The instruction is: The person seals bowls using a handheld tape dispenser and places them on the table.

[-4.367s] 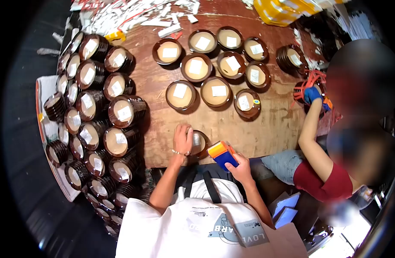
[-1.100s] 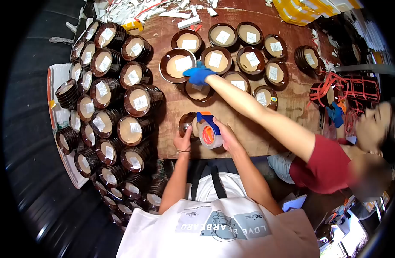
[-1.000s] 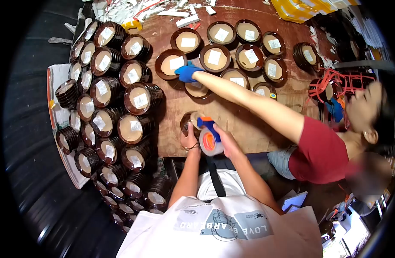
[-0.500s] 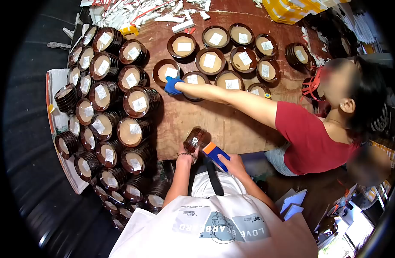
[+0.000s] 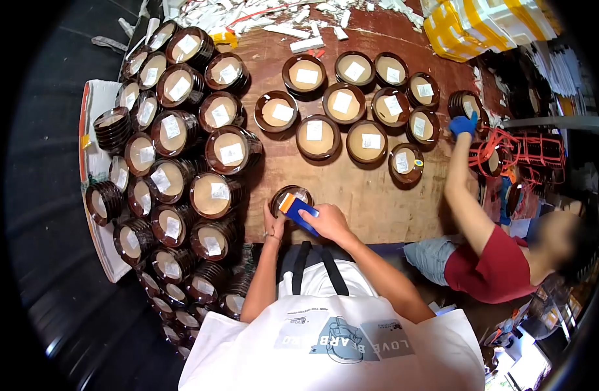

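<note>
My right hand is closed around a blue and orange tape dispenser, its orange end over a brown bowl stack near the table's front edge. Against the left side of that stack my left hand rests with its fingers wrapped round it. The dispenser covers part of the stack's top. Beyond it stand several brown bowls with tan insides and white labels, among them a single one at the group's left.
Many labelled bowl stacks fill the left side. A co-worker's blue-gloved hand touches a stack at the right, beside red-strapped bundles. Yellow-taped boxes and white scraps lie at the back.
The dispenser has moved up and left over the stack, which now sits upright instead of tilted. The co-worker's gloved hand has left the leftmost bowl and moved right to another stack.
</note>
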Demonstrator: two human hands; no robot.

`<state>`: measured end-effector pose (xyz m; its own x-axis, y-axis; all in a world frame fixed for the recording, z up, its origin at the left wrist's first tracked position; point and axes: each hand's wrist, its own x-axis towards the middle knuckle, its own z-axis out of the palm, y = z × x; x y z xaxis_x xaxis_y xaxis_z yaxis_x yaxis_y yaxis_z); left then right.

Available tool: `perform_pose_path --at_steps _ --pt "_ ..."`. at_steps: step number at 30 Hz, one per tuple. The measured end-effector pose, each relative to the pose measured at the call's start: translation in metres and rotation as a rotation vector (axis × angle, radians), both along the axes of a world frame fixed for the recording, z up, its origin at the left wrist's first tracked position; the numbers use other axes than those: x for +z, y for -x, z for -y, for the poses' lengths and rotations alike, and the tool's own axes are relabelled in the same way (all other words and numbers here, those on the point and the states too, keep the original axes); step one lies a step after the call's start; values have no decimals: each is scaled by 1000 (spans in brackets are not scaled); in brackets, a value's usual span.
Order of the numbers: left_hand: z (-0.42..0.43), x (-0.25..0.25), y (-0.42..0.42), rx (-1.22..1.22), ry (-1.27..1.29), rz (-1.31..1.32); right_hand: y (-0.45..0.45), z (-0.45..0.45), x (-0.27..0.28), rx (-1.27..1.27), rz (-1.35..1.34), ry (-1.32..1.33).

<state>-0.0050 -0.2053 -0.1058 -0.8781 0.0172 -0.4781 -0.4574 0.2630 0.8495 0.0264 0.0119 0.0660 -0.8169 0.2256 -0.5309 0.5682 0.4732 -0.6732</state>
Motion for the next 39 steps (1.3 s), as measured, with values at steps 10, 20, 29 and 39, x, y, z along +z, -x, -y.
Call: perform_pose_path --at_steps 10,20,29,39 --pt "-36 61 41 119 -50 392 -38 -26 13 -188 249 247" --pt "-24 40 39 111 -149 403 -103 -62 20 -192 170 12" --pt "-27 42 30 294 -262 543 -93 -46 -21 -7 246 -20" --pt "-52 45 10 500 -392 649 -3 50 -98 390 251 -664"
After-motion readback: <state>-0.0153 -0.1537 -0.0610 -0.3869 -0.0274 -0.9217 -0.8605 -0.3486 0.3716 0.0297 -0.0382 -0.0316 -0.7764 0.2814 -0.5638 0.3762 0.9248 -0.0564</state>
